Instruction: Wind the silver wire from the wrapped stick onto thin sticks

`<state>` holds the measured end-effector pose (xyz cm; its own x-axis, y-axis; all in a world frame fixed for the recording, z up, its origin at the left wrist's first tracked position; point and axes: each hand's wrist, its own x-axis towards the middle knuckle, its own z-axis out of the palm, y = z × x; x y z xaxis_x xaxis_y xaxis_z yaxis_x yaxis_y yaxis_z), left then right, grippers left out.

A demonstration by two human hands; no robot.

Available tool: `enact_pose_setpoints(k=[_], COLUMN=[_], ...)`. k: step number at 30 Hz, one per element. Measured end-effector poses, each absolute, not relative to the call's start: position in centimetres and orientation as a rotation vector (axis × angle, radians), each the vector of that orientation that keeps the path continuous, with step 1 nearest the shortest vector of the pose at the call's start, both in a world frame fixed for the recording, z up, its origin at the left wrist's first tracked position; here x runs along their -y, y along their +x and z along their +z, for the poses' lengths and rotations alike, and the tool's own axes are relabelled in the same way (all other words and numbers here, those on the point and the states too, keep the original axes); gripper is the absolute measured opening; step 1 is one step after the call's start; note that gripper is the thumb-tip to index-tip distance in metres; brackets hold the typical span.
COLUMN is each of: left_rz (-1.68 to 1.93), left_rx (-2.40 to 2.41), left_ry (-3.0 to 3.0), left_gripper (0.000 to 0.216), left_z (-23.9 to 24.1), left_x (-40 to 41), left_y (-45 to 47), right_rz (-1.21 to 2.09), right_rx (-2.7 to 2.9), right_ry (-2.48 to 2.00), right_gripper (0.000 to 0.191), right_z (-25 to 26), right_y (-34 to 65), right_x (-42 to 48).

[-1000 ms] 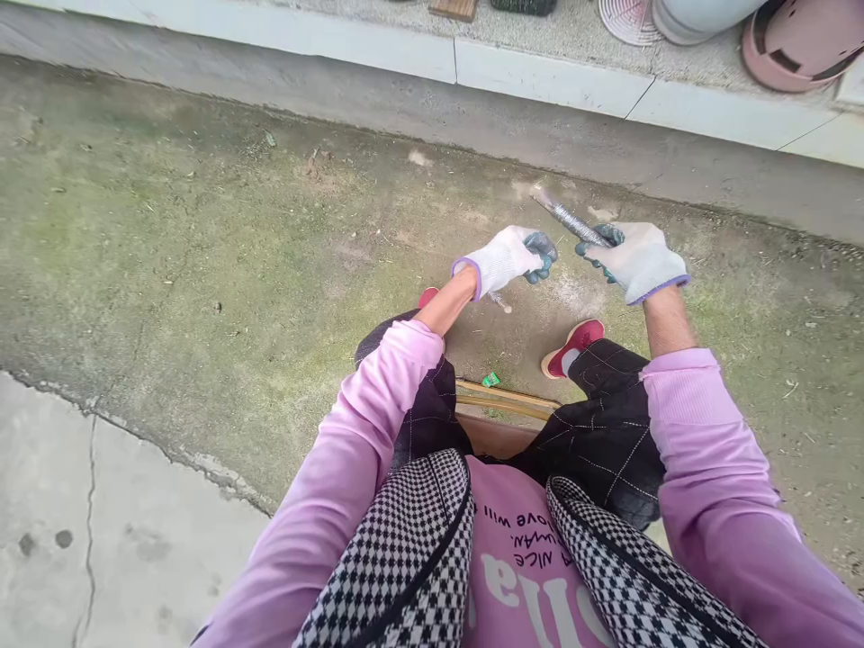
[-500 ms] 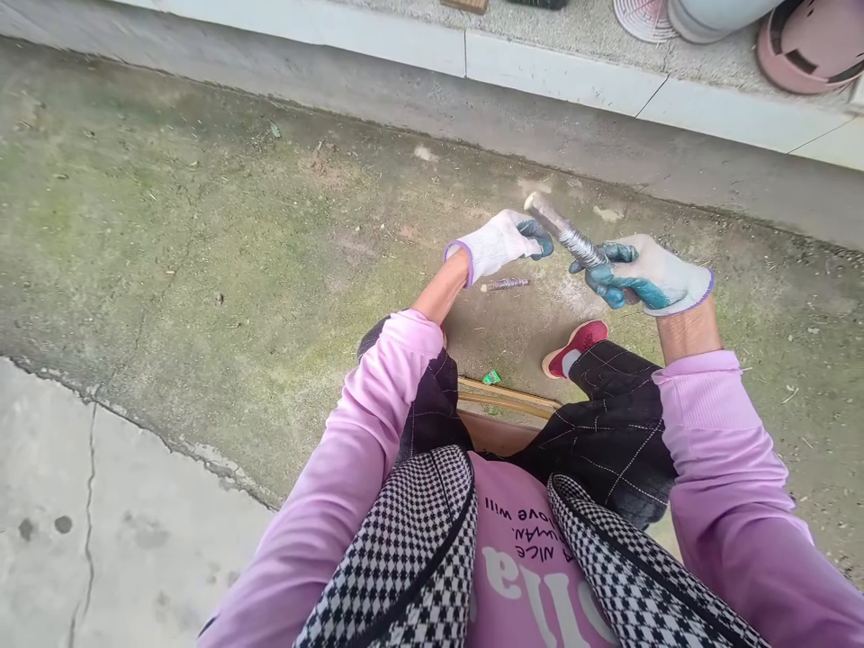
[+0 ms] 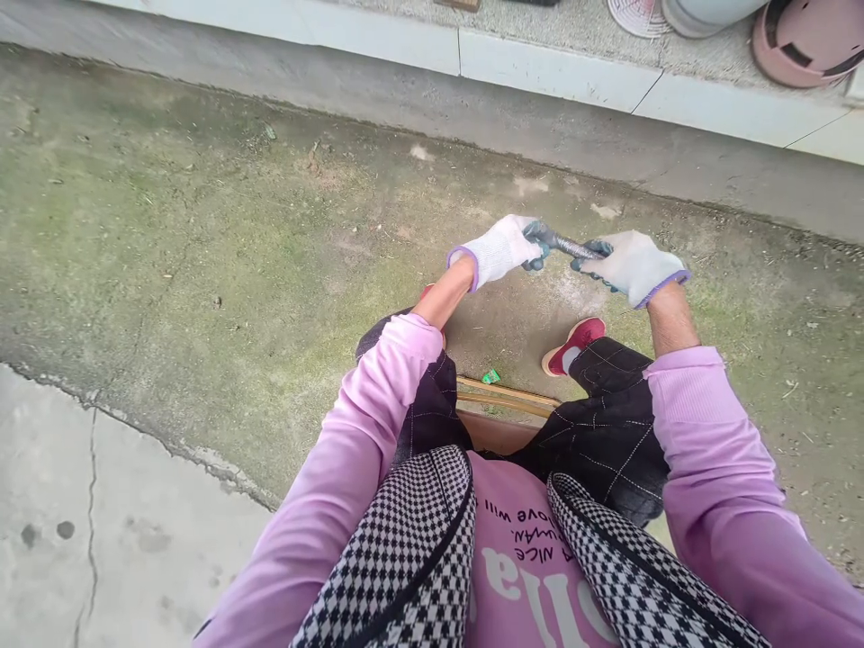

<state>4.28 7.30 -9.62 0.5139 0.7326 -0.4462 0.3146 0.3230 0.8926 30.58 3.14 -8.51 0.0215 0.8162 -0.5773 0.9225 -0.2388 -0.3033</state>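
Between my two hands is a short stick wound with silvery wire (image 3: pixel 569 246), held almost level above the ground. My left hand (image 3: pixel 509 247), in a white knit glove with a blue-green palm, is closed round its left end and hides that end. On the wound part my right hand (image 3: pixel 631 261), gloved the same way, has closed its fingers from the right. The right end of the stick is hidden in that hand.
Mossy concrete ground (image 3: pixel 270 234) lies below. A tiled step (image 3: pixel 553 72) runs along the far side, carrying a pink helmet-like object (image 3: pixel 806 40) and a pale bucket-like container (image 3: pixel 708 11). A small green wrapper (image 3: pixel 490 376) lies near the wooden stool edge (image 3: pixel 506 396).
My left hand has taken hold of the stick's free end. My right hand has turned, bringing the stick nearer level. A smaller wire-wound piece below my left hand no longer shows.
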Motion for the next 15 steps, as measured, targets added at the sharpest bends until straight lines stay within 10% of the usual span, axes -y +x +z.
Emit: enact_pose_setpoints(k=[8, 15], left_rz=[0.429, 0.327], left_rx=[-1.016, -0.953], left_ry=[1.102, 1.356], left_gripper=[0.021, 0.018], left_z=[-9.4, -11.4], left_x=[-7.0, -7.5], left_y=[5.0, 4.6], right_rz=[-1.874, -2.325], right_rx=[-1.691, -1.698], right_ry=[2.673, 2.009], right_gripper=[0.042, 0.056], right_z=[-7.4, -4.6], right_y=[28.6, 28.9], right_x=[-2.6, -1.1])
